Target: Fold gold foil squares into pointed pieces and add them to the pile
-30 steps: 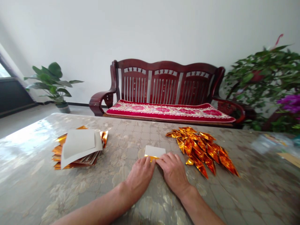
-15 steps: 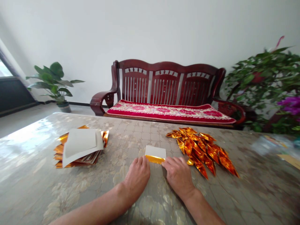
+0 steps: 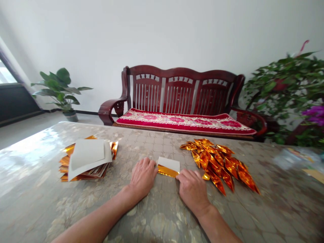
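A small white-backed sheet with a gold foil fold along its near edge [image 3: 168,167] lies flat on the marbled table top [image 3: 37,182], between my hands. My right hand [image 3: 192,188] rests palm down, its fingertips against the sheet's right end. My left hand [image 3: 143,178] lies flat just left of the sheet, fingertips a little apart from it. To its left is a stack of gold foil sheets [image 3: 88,160] under white paper. Right of the sheet lies a pile of folded, pointed gold foil pieces [image 3: 220,165], close to my right hand.
A dark red wooden bench [image 3: 179,94] with a red floral cushion stands beyond the table. Potted plants [image 3: 60,91] [image 3: 283,87] flank it. Blurred plastic and cardboard items [image 3: 296,158] lie at the table's far right.
My left hand has slid left, off the sheet's left end, and shows more of the gold fold. My right hand has stayed at the sheet's right end.
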`<state>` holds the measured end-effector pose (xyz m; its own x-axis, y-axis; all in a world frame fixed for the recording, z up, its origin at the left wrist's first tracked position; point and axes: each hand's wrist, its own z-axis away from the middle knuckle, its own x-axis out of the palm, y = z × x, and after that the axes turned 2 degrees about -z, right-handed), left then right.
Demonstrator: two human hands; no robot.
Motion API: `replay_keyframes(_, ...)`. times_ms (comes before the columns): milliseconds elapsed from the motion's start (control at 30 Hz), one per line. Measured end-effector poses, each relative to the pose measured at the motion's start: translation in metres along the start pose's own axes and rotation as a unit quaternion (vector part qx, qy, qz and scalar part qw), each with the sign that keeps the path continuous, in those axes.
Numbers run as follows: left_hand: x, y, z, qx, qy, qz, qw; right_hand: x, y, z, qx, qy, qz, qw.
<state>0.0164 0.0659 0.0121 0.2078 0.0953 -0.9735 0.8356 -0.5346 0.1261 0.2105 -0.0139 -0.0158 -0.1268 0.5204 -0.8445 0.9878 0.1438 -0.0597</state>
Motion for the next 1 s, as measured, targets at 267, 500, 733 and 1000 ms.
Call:
replay_keyframes(267,0.016,0.0,-0.007,-0.061,0.011,0.15,0.987,-0.001,-0.003,-0.001,-0.001,-0.004,-0.001,1.0)
replay_keyframes(500,0.03,-0.003,-0.013,-0.086,0.03,0.323,0.942,-0.002,-0.008,-0.002,-0.003,-0.013,-0.006,1.0)
replay_keyframes(733,0.044,-0.003,-0.021,-0.142,0.051,0.633,0.76,0.0,-0.014,-0.004,-0.007,-0.008,-0.028,1.0)
replay_keyframes(1000,0.021,0.004,-0.016,-0.148,0.068,0.736,0.657,0.005,-0.003,-0.007,0.17,0.051,-0.189,0.966)
